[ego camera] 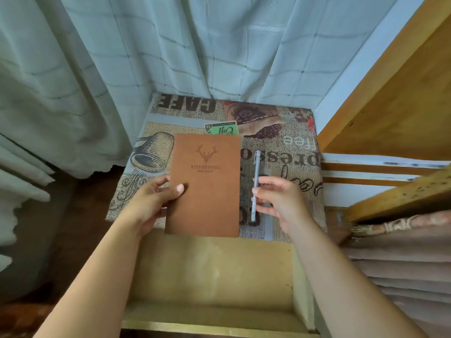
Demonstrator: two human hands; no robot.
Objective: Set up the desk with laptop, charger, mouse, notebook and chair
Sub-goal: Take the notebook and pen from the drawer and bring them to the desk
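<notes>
Left hand (156, 201): forearm extended, thumb clamped on the brown notebook (205, 184), fingers beneath its left edge. Notebook: held over the coffee-print table (288, 142). Right hand (275, 201), right of notebook: fingers pinched a pen (255, 185), upright.

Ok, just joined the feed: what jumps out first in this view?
The brown notebook with a deer-head emblem, held mid-frame in the left hand. Beside it the right hand holds a grey pen. Both hover over a small table covered in a coffee-print cloth, with an open drawer below.
</notes>
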